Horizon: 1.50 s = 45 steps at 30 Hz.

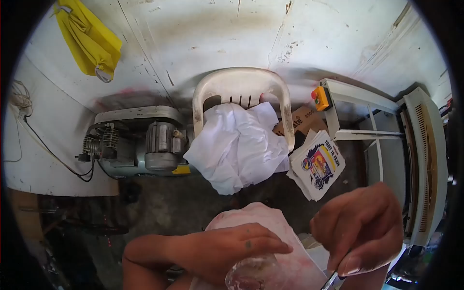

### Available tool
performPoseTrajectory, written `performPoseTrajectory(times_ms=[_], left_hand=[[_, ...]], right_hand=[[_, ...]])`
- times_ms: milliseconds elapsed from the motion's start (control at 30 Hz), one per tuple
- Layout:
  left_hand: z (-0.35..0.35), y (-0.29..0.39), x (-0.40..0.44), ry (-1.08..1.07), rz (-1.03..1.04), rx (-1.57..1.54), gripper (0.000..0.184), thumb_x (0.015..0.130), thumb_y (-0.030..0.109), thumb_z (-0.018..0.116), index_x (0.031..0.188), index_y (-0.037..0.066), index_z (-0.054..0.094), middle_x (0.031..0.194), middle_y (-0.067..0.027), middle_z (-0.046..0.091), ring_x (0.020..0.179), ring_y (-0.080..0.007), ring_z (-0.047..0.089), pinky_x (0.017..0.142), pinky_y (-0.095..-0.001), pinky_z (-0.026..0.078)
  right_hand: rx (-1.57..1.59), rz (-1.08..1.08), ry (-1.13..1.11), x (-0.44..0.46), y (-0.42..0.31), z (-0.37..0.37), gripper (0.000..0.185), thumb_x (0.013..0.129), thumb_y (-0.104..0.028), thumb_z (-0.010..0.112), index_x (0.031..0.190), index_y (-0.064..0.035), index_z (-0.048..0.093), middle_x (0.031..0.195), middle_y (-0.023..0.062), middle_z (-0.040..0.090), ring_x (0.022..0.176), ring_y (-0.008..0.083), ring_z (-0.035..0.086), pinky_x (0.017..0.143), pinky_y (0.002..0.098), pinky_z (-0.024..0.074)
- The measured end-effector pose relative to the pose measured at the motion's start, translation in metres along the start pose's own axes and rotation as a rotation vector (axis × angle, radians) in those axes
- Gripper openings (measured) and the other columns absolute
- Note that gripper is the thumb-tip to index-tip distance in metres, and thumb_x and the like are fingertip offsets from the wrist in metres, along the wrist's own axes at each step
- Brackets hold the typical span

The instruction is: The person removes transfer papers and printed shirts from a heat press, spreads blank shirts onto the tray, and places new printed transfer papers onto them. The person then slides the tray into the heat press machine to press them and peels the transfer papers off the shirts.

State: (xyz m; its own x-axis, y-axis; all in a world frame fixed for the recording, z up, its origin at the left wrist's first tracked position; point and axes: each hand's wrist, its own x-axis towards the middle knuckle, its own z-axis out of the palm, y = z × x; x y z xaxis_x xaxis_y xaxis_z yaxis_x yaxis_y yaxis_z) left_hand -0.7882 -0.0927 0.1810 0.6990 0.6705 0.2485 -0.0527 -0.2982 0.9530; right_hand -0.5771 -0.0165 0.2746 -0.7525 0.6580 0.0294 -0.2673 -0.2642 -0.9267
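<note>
My left hand [232, 249] is at the bottom centre, curled round a clear, round, see-through container [256, 275]. Its lower part is cut off by the frame edge, and I cannot make out what is in it. To the right, my right hand [365, 229] is raised and closed, pinching a thin shiny metal handle [330, 281] between thumb and fingers. The far end of that handle runs out of view. Beneath both hands lies a pale, pink-stained cloth [256, 216].
A plastic chair [241, 77] bears white garments [237, 145]. Left of it stands an air compressor [162, 145]. Printed sheets [319, 164] lean by a cardboard box [303, 121]. A metal frame [362, 92] with a yellow switch box [320, 98] is at right; yellow cloth [92, 38] hangs on the wall.
</note>
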Motion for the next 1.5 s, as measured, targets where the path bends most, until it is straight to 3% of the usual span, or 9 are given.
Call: performPoseTrajectory(times_ms=[233, 333, 567, 733, 833, 933, 1133, 1233, 1500], left_hand=[[0.011, -0.02, -0.02, 0.469, -0.239, 0.006, 0.065, 0.073, 0.023, 0.078, 0.126, 0.005, 0.047, 0.119, -0.0129, 0.052, 0.112, -0.029, 0.053, 0.093, -0.0373, 0.043], [0.015, -0.025, -0.026, 0.698, -0.314, 0.106, 0.065, 0.072, 0.02, 0.079, 0.126, 0.005, 0.046, 0.116, -0.0132, 0.053, 0.11, -0.03, 0.053, 0.094, -0.0382, 0.043], [0.025, -0.029, -0.035, 0.862, -0.265, 0.29, 0.065, 0.07, 0.016, 0.078, 0.126, 0.005, 0.046, 0.116, -0.0134, 0.053, 0.109, -0.0313, 0.051, 0.094, -0.0393, 0.042], [0.029, -0.031, -0.038, 0.901, -0.299, 0.34, 0.065, 0.07, 0.016, 0.078, 0.125, 0.005, 0.047, 0.117, -0.0134, 0.053, 0.11, -0.0319, 0.051, 0.094, -0.0391, 0.042], [0.027, -0.035, -0.041, 0.893, -0.327, 0.367, 0.071, 0.066, 0.012, 0.084, 0.125, 0.004, 0.047, 0.117, -0.0086, 0.054, 0.106, -0.0154, 0.055, 0.09, -0.0304, 0.046], [0.028, -0.038, -0.041, 0.922, -0.36, 0.308, 0.07, 0.066, 0.014, 0.084, 0.125, 0.004, 0.047, 0.116, -0.0085, 0.055, 0.105, -0.0151, 0.055, 0.089, -0.0303, 0.046], [0.022, -0.042, -0.032, 0.872, -0.352, 0.507, 0.07, 0.066, 0.017, 0.084, 0.125, 0.004, 0.047, 0.115, -0.0106, 0.054, 0.103, -0.0211, 0.057, 0.088, -0.0325, 0.046], [0.022, -0.048, -0.028, 0.86, -0.344, 0.469, 0.066, 0.07, 0.022, 0.077, 0.126, 0.006, 0.045, 0.118, -0.0149, 0.052, 0.111, -0.0336, 0.049, 0.095, -0.0413, 0.04], [0.021, -0.058, -0.022, 0.784, -0.431, 0.258, 0.063, 0.074, 0.025, 0.074, 0.126, 0.007, 0.045, 0.117, -0.0155, 0.052, 0.111, -0.0344, 0.049, 0.096, -0.0425, 0.04]], right_hand=[[-0.46, -0.161, 0.276, -0.001, 0.01, -0.012, 0.024, 0.072, -0.021, 0.074, 0.068, -0.0037, 0.058, 0.062, 0.0048, 0.048, 0.052, 0.0127, 0.041, 0.049, 0.0276, 0.0298], [-0.942, -0.485, 0.141, -0.002, 0.036, -0.015, 0.012, 0.068, -0.008, 0.073, 0.075, -0.0023, 0.065, 0.064, 0.0043, 0.05, 0.054, 0.0135, 0.044, 0.049, 0.028, 0.0318], [-1.239, -0.603, -0.038, 0.011, 0.07, -0.003, 0.015, 0.064, 0.001, 0.071, 0.077, -0.0018, 0.064, 0.068, 0.0066, 0.053, 0.054, 0.0188, 0.046, 0.05, 0.0311, 0.0345], [-1.106, -0.514, -0.064, 0.011, 0.084, 0.0, 0.014, 0.066, 0.001, 0.07, 0.079, -0.0011, 0.065, 0.069, 0.0073, 0.054, 0.057, 0.0202, 0.051, 0.053, 0.0319, 0.0378], [-1.014, -0.469, -0.071, 0.012, 0.091, 0.001, 0.012, 0.068, 0.001, 0.07, 0.079, -0.0006, 0.065, 0.07, 0.0079, 0.055, 0.058, 0.0201, 0.052, 0.053, 0.0313, 0.0386], [-0.946, -0.421, -0.063, 0.011, 0.097, -0.001, 0.01, 0.07, 0.0, 0.069, 0.079, 0.0, 0.065, 0.07, 0.0085, 0.056, 0.058, 0.02, 0.052, 0.053, 0.03, 0.0391], [-0.711, -0.141, 0.046, 0.008, 0.105, -0.005, 0.006, 0.079, -0.003, 0.066, 0.081, 0.0026, 0.065, 0.072, 0.0071, 0.057, 0.059, 0.0128, 0.05, 0.053, 0.026, 0.0391], [-0.446, -0.007, 0.176, 0.008, 0.113, -0.01, 0.006, 0.083, -0.002, 0.062, 0.082, 0.0034, 0.064, 0.074, 0.0042, 0.058, 0.062, 0.0077, 0.049, 0.055, 0.0237, 0.0388], [-0.01, 0.227, 0.441, 0.009, 0.118, -0.029, 0.01, 0.082, -0.006, 0.061, 0.08, 0.0035, 0.06, 0.074, 0.0025, 0.053, 0.066, 0.0076, 0.042, 0.062, 0.0234, 0.0332]])
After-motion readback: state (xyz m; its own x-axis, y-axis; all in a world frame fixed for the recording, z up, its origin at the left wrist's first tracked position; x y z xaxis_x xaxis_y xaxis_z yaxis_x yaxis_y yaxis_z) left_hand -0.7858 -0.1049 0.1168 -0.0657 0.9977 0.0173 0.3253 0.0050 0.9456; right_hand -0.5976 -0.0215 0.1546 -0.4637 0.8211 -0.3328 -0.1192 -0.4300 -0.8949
